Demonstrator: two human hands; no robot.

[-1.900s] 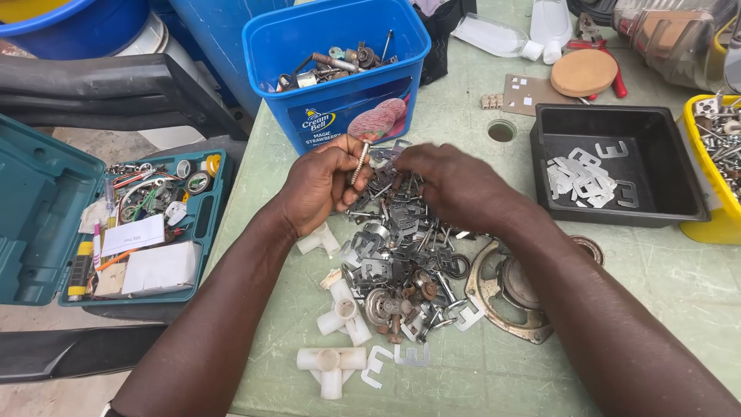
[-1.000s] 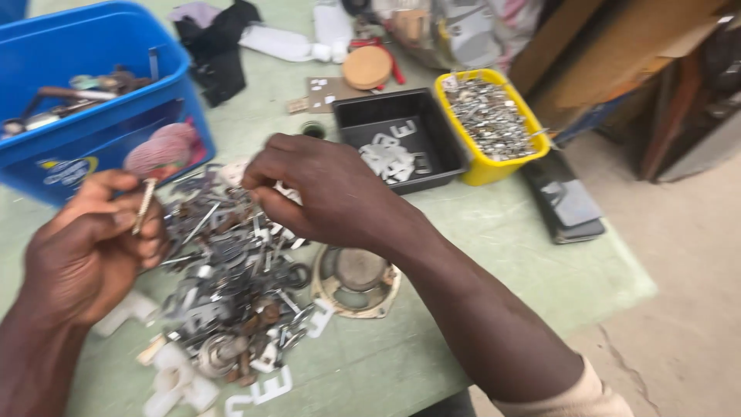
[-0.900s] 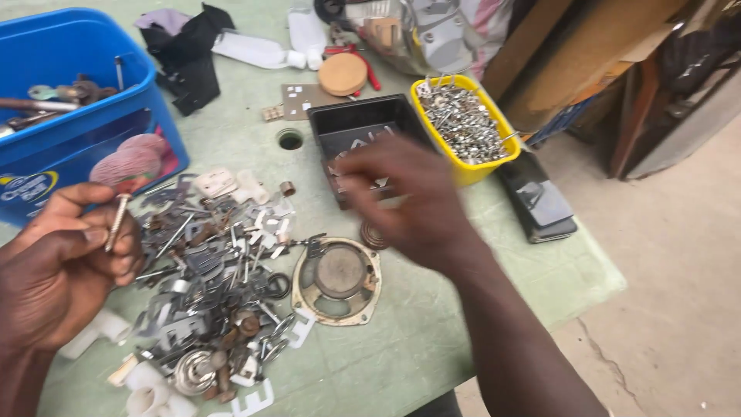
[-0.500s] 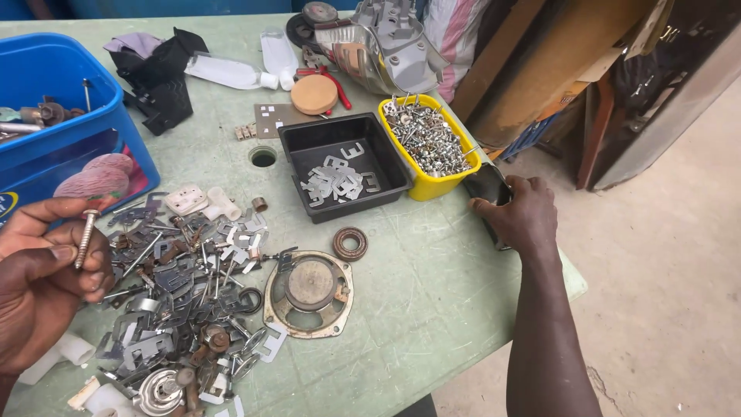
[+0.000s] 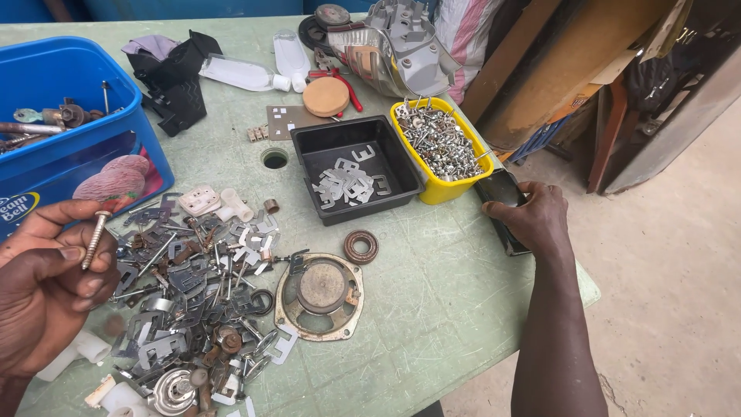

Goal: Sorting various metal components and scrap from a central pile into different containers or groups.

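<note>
Sorting looks partly done: the black tray (image 5: 390, 147) holds brackets, the yellow tub (image 5: 440, 188) beside it screws; a big scrap pile (image 5: 201, 293) remains left of it. Left hand (image 5: 46, 297) pinches a screw (image 5: 96, 239); right hand (image 5: 536, 220) closes on a dark flat box (image 5: 505, 193) right of the tub

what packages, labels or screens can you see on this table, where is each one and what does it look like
Blue tub: far left, rectangular plastic ice-cream container, front label with pink scoops, metal odds and ends inside.
Clear bottles: two, lying at the table's far side, white caps, no label visible.
Striped sack: far right corner, pink and white woven bag.
Dark flat device: right edge beside the yellow tub, under the right hand; whether it has a screen cannot be told.
</note>
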